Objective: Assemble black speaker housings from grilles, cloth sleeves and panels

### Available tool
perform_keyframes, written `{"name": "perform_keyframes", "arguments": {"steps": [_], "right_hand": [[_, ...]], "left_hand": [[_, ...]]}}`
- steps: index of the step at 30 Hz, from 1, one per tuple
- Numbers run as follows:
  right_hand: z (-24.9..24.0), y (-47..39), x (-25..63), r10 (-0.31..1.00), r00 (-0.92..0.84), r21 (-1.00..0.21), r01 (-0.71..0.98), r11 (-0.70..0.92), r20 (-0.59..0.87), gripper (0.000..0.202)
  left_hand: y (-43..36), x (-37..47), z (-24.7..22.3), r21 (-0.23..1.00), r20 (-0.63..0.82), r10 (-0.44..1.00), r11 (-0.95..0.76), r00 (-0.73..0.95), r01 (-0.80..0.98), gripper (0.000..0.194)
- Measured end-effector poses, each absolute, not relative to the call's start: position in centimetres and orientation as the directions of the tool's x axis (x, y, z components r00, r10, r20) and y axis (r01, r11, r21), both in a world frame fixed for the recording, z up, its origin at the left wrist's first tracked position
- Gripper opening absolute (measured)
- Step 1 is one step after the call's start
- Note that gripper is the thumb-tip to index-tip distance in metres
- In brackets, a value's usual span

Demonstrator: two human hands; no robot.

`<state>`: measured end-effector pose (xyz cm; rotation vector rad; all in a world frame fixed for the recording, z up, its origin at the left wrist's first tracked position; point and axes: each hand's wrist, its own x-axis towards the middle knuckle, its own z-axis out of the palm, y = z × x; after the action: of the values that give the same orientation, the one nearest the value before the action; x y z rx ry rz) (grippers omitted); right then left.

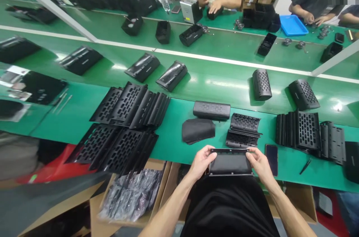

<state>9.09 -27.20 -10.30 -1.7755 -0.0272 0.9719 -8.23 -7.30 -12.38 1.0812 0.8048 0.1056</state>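
Note:
Between my two hands is a black curved plastic cover (231, 163), its hollow inner side facing up and small tabs along its long edges. My left hand (203, 161) grips its left end, thumb on top. At the right end, my right hand (258, 161) pinches the upper corner in the same way. Just beyond it lies a stack of dark mesh sheets (198, 131). Two slotted covers (244, 130) rest hollow side up behind my right hand, and another slotted cover (211, 110) lies rounded side up behind the sheets.
Stacked slotted covers stand left (126, 125) and right (305, 132) on the green bench. A phone (271, 159) and a black pen-like tool (305, 166) lie to the right. Black housings sit on the green conveyor (218, 76). Co-workers work across it. A carton of plastic-wrapped parts (134, 194) stands below.

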Motion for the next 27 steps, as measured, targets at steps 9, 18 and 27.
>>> {"name": "perform_keyframes", "arguments": {"steps": [9, 18, 27], "right_hand": [[-7.9, -25.0, 9.9, 0.486, 0.698, -0.845, -0.366, -0.39, -0.526, 0.056], [-7.7, -24.0, 9.9, 0.486, 0.708, -0.851, -0.341, -0.399, -0.511, 0.056], [-7.7, -23.6, 10.4, 0.498, 0.723, -0.872, -0.327, -0.365, -0.479, 0.058]], "left_hand": [[-6.2, -7.7, -10.3, 0.857, -0.485, 0.554, 0.453, 0.677, 0.244, 0.042], [-6.0, -8.0, -10.9, 0.837, -0.511, 0.579, 0.505, 0.635, 0.212, 0.045], [-5.3, -8.4, -10.1, 0.713, -0.518, 0.471, 0.698, 0.714, 0.056, 0.053]]}}
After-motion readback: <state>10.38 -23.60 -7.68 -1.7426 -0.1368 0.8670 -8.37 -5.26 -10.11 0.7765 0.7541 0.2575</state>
